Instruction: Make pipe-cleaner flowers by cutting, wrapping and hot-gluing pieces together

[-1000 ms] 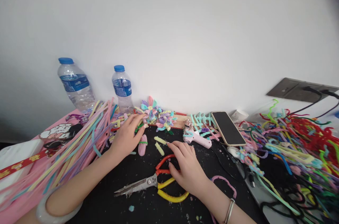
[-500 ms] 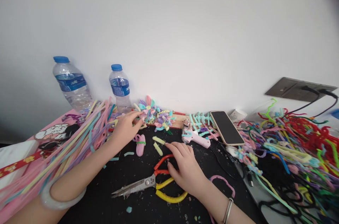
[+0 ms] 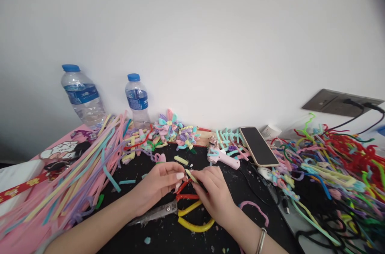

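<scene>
Left hand (image 3: 156, 185) | off flowers (image 3: 167, 123) | joins right hand (image 3: 214, 190) on yellow piece (image 3: 191, 175)

Both hands (image 3: 186, 184) on a yellow stem piece (image 3: 191, 175).

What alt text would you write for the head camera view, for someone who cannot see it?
Two bare hands, left hand and right hand, pinch a short yellow pipe-cleaner piece together over a black mat, above scissors and yellow-handled pliers. Pastel pipe cleaners, a pink glue gun, a phone and two water bottles surround them.
</scene>
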Demonstrator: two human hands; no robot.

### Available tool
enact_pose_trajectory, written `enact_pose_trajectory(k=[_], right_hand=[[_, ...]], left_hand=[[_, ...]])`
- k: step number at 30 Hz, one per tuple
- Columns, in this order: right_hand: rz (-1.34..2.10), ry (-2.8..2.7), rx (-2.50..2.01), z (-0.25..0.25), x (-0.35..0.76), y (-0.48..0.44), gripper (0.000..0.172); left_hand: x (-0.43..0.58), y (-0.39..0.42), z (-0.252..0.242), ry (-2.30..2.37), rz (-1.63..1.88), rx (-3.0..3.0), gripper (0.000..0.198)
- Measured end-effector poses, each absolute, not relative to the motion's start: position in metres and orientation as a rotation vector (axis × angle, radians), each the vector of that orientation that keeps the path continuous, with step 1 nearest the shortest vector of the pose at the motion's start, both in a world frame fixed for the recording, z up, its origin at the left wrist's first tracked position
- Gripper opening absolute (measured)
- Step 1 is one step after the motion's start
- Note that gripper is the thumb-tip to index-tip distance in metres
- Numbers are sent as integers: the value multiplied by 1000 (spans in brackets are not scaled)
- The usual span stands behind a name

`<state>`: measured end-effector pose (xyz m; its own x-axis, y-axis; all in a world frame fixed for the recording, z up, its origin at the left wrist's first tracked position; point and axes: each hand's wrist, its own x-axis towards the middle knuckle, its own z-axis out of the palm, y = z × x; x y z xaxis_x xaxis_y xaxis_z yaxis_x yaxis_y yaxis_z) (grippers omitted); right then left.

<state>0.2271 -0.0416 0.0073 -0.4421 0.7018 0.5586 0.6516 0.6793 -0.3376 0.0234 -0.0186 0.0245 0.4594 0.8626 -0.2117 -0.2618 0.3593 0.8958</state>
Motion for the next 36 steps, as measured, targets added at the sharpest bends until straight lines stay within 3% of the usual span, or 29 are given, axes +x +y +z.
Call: enact_pose_trajectory(k=[3, 7, 13, 17, 20, 29, 36], right_hand=[[116, -2152, -1072, 4, 226, -40, 17], [305, -2085, -1116, 7, 224, -41, 19], [504, -2121, -1055, 15, 219, -46, 22], [497, -2100, -1094, 13, 217, -46, 21], [444, -2081, -1088, 10, 218, -45, 12], [407, -2085, -994, 10, 218, -44, 18], [469, -2136, -1066, 13, 217, -44, 11]], left_hand=[[26, -20, 20, 743, 822, 988, 25], [29, -22, 14, 783, 875, 1171, 38], [30, -23, 16, 1019, 940, 1488, 16], [29, -23, 19, 1126, 992, 1542, 24], [27, -25, 18, 1163, 982, 1536, 28], [30, -26, 15, 1121, 866, 1568, 31], [28, -28, 14, 1158, 886, 1612, 35]])
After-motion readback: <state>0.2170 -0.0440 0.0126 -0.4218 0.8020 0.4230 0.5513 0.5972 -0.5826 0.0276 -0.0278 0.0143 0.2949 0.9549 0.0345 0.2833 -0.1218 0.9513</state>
